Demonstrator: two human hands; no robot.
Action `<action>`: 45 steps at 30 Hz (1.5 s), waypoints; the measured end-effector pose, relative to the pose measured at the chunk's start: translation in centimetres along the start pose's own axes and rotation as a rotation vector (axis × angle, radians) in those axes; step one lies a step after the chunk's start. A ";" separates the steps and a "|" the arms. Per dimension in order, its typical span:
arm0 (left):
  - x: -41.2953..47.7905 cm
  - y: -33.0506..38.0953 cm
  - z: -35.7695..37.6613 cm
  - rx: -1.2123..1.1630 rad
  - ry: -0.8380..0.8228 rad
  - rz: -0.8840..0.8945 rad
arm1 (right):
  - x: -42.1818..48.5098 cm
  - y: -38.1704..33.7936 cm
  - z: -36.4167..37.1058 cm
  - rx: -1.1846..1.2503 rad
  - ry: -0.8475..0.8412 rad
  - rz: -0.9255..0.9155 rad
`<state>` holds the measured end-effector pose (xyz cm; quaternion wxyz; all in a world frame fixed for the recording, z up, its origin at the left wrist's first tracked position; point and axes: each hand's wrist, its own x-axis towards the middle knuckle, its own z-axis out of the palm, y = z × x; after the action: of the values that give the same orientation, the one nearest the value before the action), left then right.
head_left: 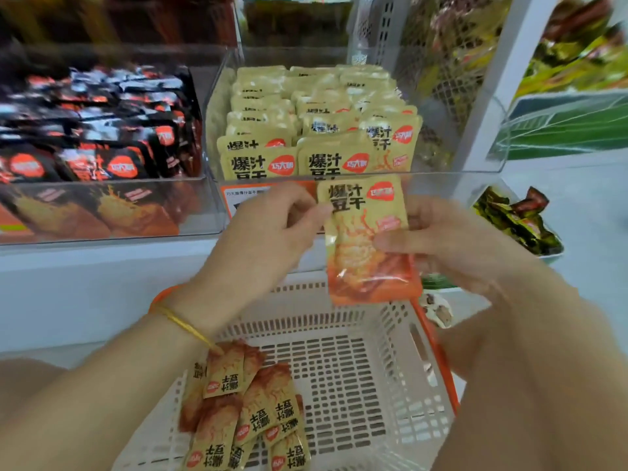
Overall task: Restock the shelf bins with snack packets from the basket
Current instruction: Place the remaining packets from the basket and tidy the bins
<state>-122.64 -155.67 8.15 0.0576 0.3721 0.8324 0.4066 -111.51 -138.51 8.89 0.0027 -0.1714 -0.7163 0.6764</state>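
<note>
left hand [268, 226]: pinches upper-left edge of yellow snack packet [363, 232]
right hand [452, 243]: grips same packet, thumb across its front
packet: upright, in front of clear shelf bin [475, 137] of matching yellow packets, above basket
basket [339, 368]: white, slotted; loose packets [258, 409] in near-left corner
neighbour bin [210, 205]: black packets, to the left

Glossy foil-like snack packet [365, 239], clear smooth plastic bin [441, 178], matt white perforated plastic basket [401, 385]
</note>
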 end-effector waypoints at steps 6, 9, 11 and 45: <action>5.9 3.8 -0.7 0.486 0.183 0.339 | 3.0 -4.8 -5.4 -0.127 0.602 -0.304; 7.7 3.8 0.0 0.634 0.081 0.299 | 5.9 -5.5 -6.6 -0.405 0.657 -0.251; 7.9 3.1 0.8 0.697 0.024 0.257 | 7.4 -5.8 -7.1 -0.466 0.563 -0.182; -5.5 -13.9 2.7 0.841 -0.224 0.151 | 6.3 7.1 9.6 -1.068 -0.117 -0.151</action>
<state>-125.63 -163.10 -4.76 -0.0387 0.4648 0.8845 -0.0075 -117.96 -146.09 -0.21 -0.0761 -0.0590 -0.9697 0.2247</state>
